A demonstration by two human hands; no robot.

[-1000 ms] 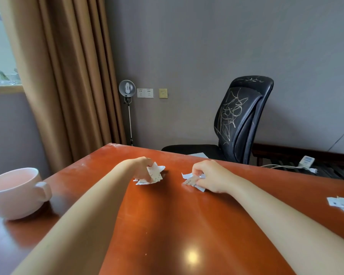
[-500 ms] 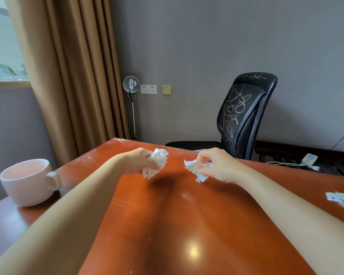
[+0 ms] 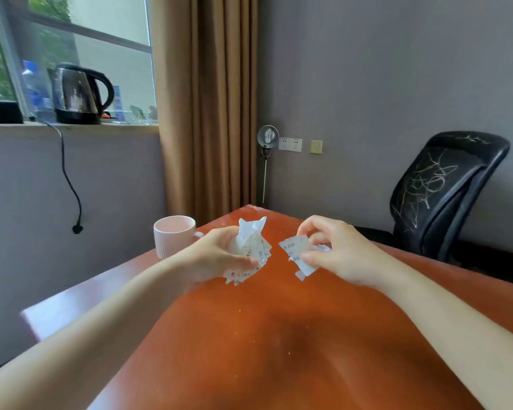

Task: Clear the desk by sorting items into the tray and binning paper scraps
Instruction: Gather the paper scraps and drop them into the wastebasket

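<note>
White paper scraps (image 3: 251,250) bunched in left hand (image 3: 216,257), more scraps (image 3: 298,254) pinched by right hand (image 3: 336,253), near mug (image 3: 174,235), ready for bin.

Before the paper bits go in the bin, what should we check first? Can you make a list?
1. Left hand grips its crumpled scraps: ok.
2. Right hand pinches its flatter scraps: ok.
3. Bin in sight: not ok, none shows.
4. Tray in sight: not ok.
5. Mug upright on the desk: ok.
6. More scraps left on the desk: cannot tell.
</note>
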